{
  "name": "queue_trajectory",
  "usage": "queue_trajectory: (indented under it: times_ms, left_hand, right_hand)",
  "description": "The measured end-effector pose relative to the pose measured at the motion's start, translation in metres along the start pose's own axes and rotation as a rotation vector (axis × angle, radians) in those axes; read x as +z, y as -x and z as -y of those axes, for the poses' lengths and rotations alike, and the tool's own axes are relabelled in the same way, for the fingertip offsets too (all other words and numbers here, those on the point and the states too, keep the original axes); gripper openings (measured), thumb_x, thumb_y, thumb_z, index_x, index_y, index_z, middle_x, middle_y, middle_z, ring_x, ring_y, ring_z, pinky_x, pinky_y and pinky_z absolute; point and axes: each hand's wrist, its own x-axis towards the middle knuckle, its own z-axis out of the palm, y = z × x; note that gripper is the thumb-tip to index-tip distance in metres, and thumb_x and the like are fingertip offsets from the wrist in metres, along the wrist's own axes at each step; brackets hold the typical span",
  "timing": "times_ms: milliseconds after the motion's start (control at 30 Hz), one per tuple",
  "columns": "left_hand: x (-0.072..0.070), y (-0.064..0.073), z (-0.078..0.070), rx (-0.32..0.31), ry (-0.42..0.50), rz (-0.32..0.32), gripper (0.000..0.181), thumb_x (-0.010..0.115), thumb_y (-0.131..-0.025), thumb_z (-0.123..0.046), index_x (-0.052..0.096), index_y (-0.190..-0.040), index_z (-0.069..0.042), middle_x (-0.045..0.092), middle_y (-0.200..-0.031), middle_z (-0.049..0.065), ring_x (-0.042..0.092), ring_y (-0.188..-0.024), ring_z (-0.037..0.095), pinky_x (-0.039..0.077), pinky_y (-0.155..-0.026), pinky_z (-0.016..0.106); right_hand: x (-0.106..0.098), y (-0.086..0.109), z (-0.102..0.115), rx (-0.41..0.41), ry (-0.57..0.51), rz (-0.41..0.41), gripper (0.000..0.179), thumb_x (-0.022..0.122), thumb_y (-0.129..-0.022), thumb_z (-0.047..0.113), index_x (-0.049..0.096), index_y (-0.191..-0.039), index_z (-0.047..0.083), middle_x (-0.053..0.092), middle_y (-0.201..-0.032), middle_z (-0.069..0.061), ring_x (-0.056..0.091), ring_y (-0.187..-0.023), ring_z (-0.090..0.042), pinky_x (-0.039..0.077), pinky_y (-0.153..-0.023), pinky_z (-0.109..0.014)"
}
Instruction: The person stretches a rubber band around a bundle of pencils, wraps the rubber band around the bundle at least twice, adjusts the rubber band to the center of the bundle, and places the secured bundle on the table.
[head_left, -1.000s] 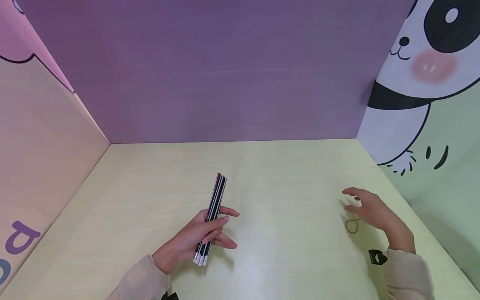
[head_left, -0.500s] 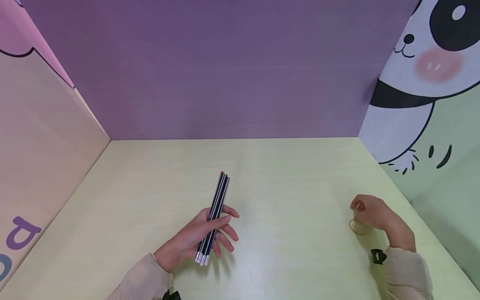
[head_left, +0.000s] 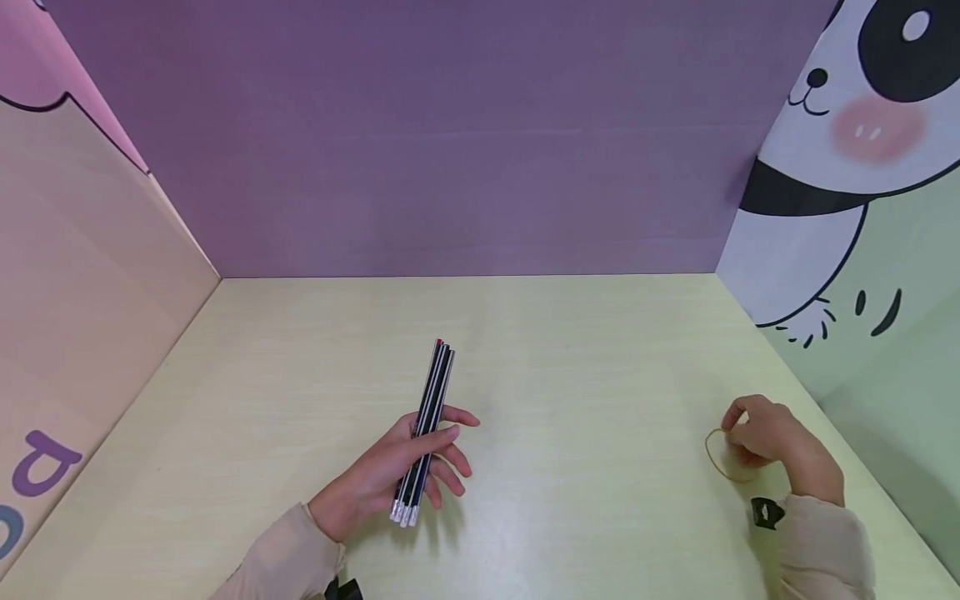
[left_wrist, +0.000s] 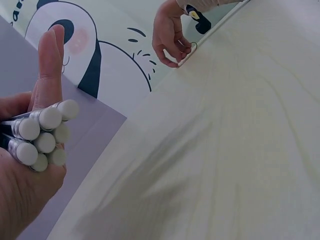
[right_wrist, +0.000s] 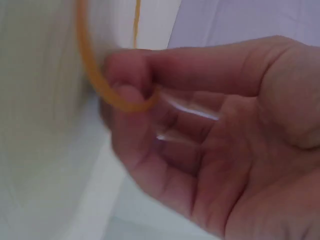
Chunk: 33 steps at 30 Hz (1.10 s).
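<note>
My left hand (head_left: 384,468) holds a bundle of dark striped pencils (head_left: 435,387) above the middle of the table, thumb across them and the other fingers spread loosely. White eraser ends (left_wrist: 45,142) of several pencils face the left wrist camera. Over at the right side, my right hand (head_left: 772,437) pinches a thin yellow rubber band (head_left: 710,457) between thumb and fingertips. The rubber band (right_wrist: 92,72) hangs as a loop from the pinch in the right wrist view, slightly blurred. Part of it is hidden behind the fingers.
A pale wooden tabletop (head_left: 555,367) lies under both hands. Purple panel (head_left: 465,142) stands at the back, a pinkish one (head_left: 97,275) at the left. The right panel with a panda drawing (head_left: 810,175) rises close to my right hand.
My right hand has closed its fingers on the rubber band and drawn it slightly right and nearer. The left hand stays nearly in place with the pencils, its lower fingers loosened outward.
</note>
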Motion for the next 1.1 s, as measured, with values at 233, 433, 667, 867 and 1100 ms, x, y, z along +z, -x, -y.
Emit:
queue_trajectory:
  times_ms: [233,433,667,867,1100]
  left_hand:
    - [0.0,0.0,0.0,-0.002,0.0,0.002,0.03,0.052,-0.104,-0.017,0.052,-0.133,-0.007,0.073,-0.085,0.01,0.073,-0.068,0.022,0.057,-0.051,0.029]
    - [0.002,0.001,0.0,-0.003,0.013,0.002,0.031,0.052,-0.104,-0.016,0.051,-0.134,-0.007,0.072,-0.083,0.009,0.073,-0.067,0.021,0.057,-0.051,0.029]
    - [0.002,0.001,0.0,0.004,0.017,0.007,0.029,0.05,-0.105,-0.015,0.051,-0.133,-0.007,0.072,-0.083,0.009,0.072,-0.067,0.02,0.057,-0.051,0.027]
    - [0.002,0.0,-0.001,-0.023,0.003,-0.025,0.03,0.048,-0.106,-0.017,0.05,-0.134,-0.007,0.071,-0.083,0.008,0.072,-0.067,0.019,0.056,-0.051,0.027]
    - [0.003,0.001,-0.002,-0.037,0.001,-0.046,0.033,0.05,-0.105,-0.018,0.048,-0.136,-0.007,0.07,-0.084,0.008,0.072,-0.067,0.02,0.056,-0.051,0.027]
  right_hand:
    - [0.005,-0.003,0.002,-0.216,-0.252,-0.118,0.031,0.053,-0.101,0.007,0.048,-0.127,-0.01,0.062,-0.079,-0.01,0.062,-0.069,-0.02,0.058,-0.064,-0.029]
    - [0.004,-0.001,0.008,-0.405,-0.436,-0.161,0.034,0.051,-0.105,0.012,0.048,-0.132,-0.007,0.067,-0.087,-0.012,0.067,-0.07,-0.021,0.06,-0.068,-0.031]
    - [0.007,-0.003,0.011,-0.536,-0.657,-0.09,0.042,0.049,-0.106,0.015,0.043,-0.146,0.006,0.072,-0.114,-0.003,0.072,-0.084,-0.02,0.06,-0.074,-0.03]
    - [0.009,-0.007,0.015,-0.652,-0.836,0.031,0.061,0.035,-0.103,-0.007,0.02,-0.159,0.014,0.058,-0.14,-0.002,0.072,-0.099,-0.022,0.059,-0.076,-0.029]
    - [0.016,-0.005,0.028,-0.567,-0.866,-0.078,0.045,0.059,-0.099,0.0,0.041,-0.137,0.016,0.063,-0.135,0.001,0.075,-0.086,-0.024,0.058,-0.063,-0.026]
